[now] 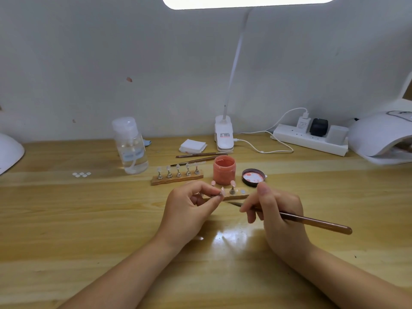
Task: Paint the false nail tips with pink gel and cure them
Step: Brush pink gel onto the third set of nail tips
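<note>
1. Near the front of the desk (66,219), the left hand (187,210) pinches a small stand with a pink tip (222,191) between thumb and fingers, held just in front of the near wooden holder (236,196).
2. Beside it, the right hand (278,215) has its fingers closed around a brush (312,220), bristles pointing left toward that tip but not touching it.
3. Behind the hands the open pink gel jar (224,172) stands with its lid (253,177) lying upturned just to its right; a second holder (177,177) carries five tips that look unpainted.
4. At the far right sits the curing lamp (383,137), well apart from the hands.
5. Likely risks, as I judge them: the pinched stand is tiny, so a loose hold could let it swivel and smear wet gel onto the fingers; too much gel on the brush could flood the tip's edges; a wrist swinging back to the jar could knock the near holder or the jar itself.
6. The carry to the lamp is long, so wet tips could be brushed against something on the way.
7. Hard to make out: the left hand covers the near holder's left end, so its tips cannot be fully counted; whether the bristles carry gel is unclear; the lamp is cut off by the frame.
</note>
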Motion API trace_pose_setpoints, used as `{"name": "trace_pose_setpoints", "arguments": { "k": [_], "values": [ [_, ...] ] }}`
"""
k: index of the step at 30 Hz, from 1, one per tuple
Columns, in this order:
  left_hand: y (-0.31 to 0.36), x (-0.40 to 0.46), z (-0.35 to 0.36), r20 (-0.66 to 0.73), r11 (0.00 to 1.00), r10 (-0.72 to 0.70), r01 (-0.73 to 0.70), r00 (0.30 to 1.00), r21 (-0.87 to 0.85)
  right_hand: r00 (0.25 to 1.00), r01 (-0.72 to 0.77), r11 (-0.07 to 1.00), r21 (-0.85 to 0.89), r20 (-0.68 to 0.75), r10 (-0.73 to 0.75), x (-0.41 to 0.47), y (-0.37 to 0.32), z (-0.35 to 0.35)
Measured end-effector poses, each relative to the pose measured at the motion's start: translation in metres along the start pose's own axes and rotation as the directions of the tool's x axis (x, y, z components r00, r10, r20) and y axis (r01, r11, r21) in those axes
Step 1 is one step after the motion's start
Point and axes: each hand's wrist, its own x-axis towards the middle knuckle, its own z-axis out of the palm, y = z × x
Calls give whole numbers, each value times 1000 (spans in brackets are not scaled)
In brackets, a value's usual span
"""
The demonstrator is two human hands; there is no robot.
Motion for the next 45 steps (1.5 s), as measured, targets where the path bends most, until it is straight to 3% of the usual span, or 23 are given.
{"name": "trace_pose_setpoints", "arguments": {
  "k": [5, 11, 19, 24, 32, 38, 45],
  "values": [
    [1, 0, 0, -4, 1000, -11, 11, 1000, 4, 999, -50, 997, -59, -13, 50, 3, 4, 0],
    [0, 0, 0, 11, 1000, -9, 9, 1000, -19, 997, 2, 1000, 3, 72, -2, 0, 0, 2],
    [0, 0, 1, 12, 1000, -5, 5, 1000, -26, 999, -45, 999, -24, -20, 45, 3, 2, 1],
    [0, 0, 1, 24, 997, -11, 13, 1000, -76, 997, -12, 1000, -3, 81, 12, 0, 0, 2],
    [-2, 1, 1, 11, 999, 3, -2, 1000, -49, 999, 41, 995, -95, 5, -40, 2, 0, 0],
    [1, 0, 2, 33, 998, 20, -18, 999, -56, 998, 65, 983, -172, 30, -61, 3, 2, 2],
    [0, 0, 2, 26, 999, 14, -13, 1000, -49, 999, 36, 998, -42, -6, -36, 2, -1, -2]
  ]
}}
